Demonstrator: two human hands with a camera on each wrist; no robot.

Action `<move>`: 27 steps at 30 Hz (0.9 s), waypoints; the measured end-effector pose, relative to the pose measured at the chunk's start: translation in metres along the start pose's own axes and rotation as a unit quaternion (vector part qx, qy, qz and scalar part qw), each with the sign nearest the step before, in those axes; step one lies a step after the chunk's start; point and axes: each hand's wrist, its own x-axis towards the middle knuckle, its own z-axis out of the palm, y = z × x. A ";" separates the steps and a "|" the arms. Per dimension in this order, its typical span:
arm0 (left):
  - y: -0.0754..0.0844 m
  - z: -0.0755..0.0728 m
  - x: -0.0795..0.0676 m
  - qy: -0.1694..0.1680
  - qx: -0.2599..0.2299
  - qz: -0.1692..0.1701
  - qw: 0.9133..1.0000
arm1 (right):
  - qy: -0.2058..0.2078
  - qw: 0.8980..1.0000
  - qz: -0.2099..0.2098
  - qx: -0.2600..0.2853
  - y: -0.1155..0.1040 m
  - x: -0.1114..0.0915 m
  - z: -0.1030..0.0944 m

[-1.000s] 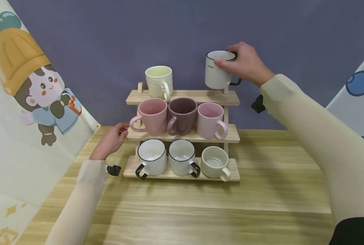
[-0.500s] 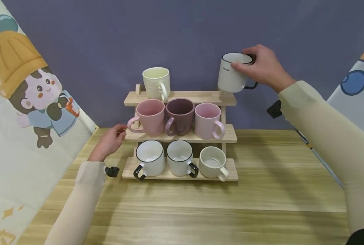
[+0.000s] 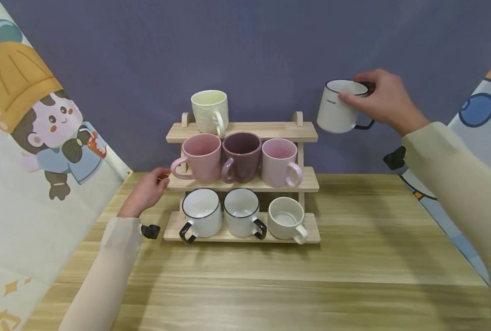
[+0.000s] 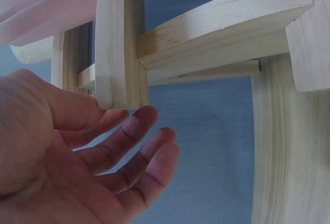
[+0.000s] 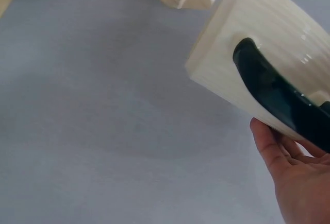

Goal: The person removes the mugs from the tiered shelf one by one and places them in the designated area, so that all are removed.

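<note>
Beside the top shelf's right end, my right hand [image 3: 387,96] holds a white mug [image 3: 338,110] with a black rim in the air, slightly tilted. Its fingers and thumb grip the rim area; the black handle [image 5: 278,92] shows in the right wrist view. At the left end of the middle shelf, my left hand [image 3: 148,189] has its fingertips at the edge of the wooden rack [image 3: 262,131]. The left wrist view shows those fingers [image 4: 160,165] loosely bent beneath the board end [image 4: 118,54], not wrapped around it.
A pale yellow mug [image 3: 210,112] stands on the top shelf. Pink [image 3: 204,161], plum [image 3: 243,158] and lilac [image 3: 278,165] mugs fill the middle. Below are two white black-rimmed mugs [image 3: 204,220] and a cream cup [image 3: 285,220]. The rack stands on a wood-grain table [image 3: 245,285].
My right hand has carried the white mug to the right and slightly down, away from above the top shelf's right end. The left hand stays at the rack's edge.
</note>
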 end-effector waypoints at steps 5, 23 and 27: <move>-0.001 0.001 0.002 -0.002 0.001 -0.001 1.000 | -0.010 1.000 0.014 0.002 0.015 -0.007 0.004; -0.005 0.000 0.001 0.001 0.003 -0.007 1.000 | -0.061 0.997 0.047 -0.020 0.064 -0.030 0.057; -0.006 -0.001 0.001 0.001 0.005 -0.009 1.000 | -0.075 0.996 0.051 -0.012 0.074 -0.036 0.076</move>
